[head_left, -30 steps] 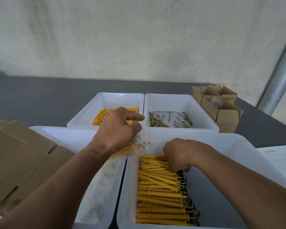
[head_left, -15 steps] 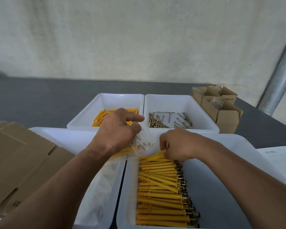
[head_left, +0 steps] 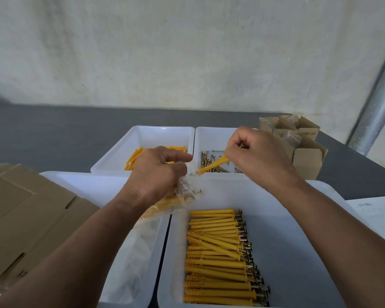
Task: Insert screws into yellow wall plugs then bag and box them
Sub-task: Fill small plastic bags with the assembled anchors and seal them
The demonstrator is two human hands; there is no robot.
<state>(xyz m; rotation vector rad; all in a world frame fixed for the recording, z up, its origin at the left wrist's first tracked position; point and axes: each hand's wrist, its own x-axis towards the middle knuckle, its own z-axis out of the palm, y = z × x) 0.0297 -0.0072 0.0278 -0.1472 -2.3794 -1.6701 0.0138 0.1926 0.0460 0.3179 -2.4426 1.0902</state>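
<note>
My left hand grips the mouth of a clear plastic bag that holds several yellow plugs with screws. My right hand pinches one assembled yellow plug by its screw end, its tip pointing down-left toward the bag opening, a short way from it. Below, a near right white bin holds a stacked row of assembled plugs. A far left bin contains loose yellow plugs; the far right bin contains loose screws.
A near left white bin holds empty clear bags. Flattened cardboard lies at the left. Small open cardboard boxes stand at the right rear. A paper sheet lies at the right, a metal pole behind.
My right hand lifted one assembled plug out of the near right bin and carried it up toward the bag. My left hand kept holding the bag in place.
</note>
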